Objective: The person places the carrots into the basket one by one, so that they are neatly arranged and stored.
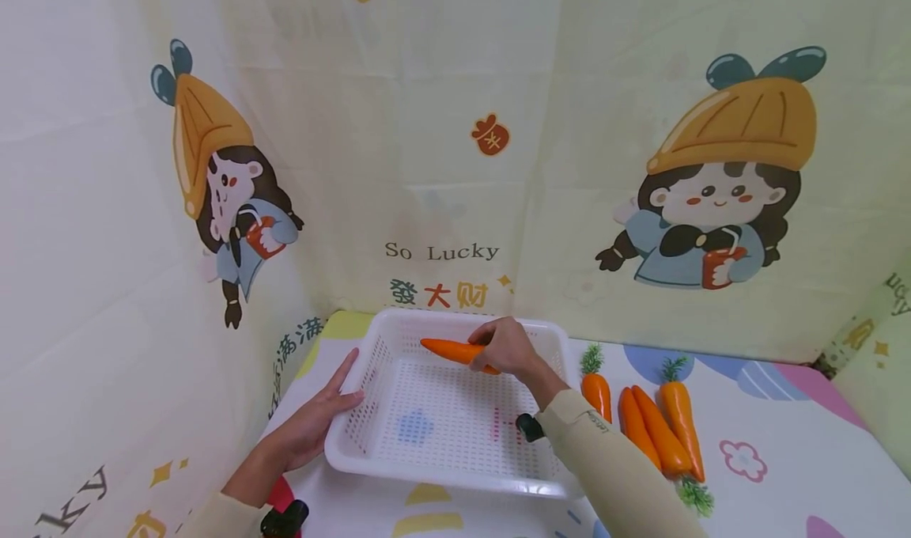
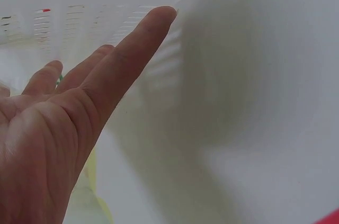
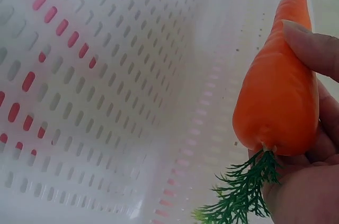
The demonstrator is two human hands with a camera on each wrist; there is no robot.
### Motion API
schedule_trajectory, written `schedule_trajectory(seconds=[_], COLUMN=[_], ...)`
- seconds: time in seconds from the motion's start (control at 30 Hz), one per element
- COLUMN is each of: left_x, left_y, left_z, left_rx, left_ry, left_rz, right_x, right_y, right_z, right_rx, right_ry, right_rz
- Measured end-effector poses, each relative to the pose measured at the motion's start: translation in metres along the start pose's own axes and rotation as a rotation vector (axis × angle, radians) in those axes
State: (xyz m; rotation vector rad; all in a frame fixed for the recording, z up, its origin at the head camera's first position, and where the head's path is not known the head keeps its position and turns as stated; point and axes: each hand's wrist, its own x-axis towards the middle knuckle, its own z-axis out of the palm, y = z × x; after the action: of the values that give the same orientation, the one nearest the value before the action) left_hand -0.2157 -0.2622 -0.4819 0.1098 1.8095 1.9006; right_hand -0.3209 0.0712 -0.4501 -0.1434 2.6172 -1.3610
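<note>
Head view: right hand [image 1: 508, 350] partly hides gripped carrot [image 1: 450, 350].

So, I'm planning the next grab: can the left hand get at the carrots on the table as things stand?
Probably not easily: the basket and right arm lie between the left hand and those carrots.

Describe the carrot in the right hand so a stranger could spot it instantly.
Find the big white slotted basket in the middle of the head view. Over its far part, the right hand holds an orange carrot, its tip pointing left. The other carrots lie on the table to the basket's right; this is the only one held up.
</note>
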Motion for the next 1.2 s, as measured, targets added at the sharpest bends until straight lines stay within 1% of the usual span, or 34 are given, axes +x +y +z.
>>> schedule_trajectory(seconds=[0.23, 0.43, 0.6, 0.93, 1.2], left_x=[-0.001, -0.001, -0.001, -0.002, -0.002], left_y=[0.001, 0.002, 0.002, 0.004, 0.003], left_z=[0.001, 0.002, 0.002, 0.004, 0.004], left_rx=[0.014, 0.024, 0.025, 0.027, 0.013], left_ry=[0.017, 0.008, 0.006, 0.022, 0.023], left_rz=[0.002, 0.009, 0.009, 0.009, 0.005], right_x=[0.001, 0.001, 0.001, 0.002, 0.003], right_y=[0.000, -0.001, 0.000, 0.002, 0.005], right_z=[0.004, 0.006, 0.007, 0.009, 0.011], right_rx=[-0.007, -0.008, -0.005, -0.046, -0.052], right_ry=[0.002, 0.007, 0.005, 0.019, 0.016], right_rz=[-0.005, 0.001, 0.017, 0.046, 0.069])
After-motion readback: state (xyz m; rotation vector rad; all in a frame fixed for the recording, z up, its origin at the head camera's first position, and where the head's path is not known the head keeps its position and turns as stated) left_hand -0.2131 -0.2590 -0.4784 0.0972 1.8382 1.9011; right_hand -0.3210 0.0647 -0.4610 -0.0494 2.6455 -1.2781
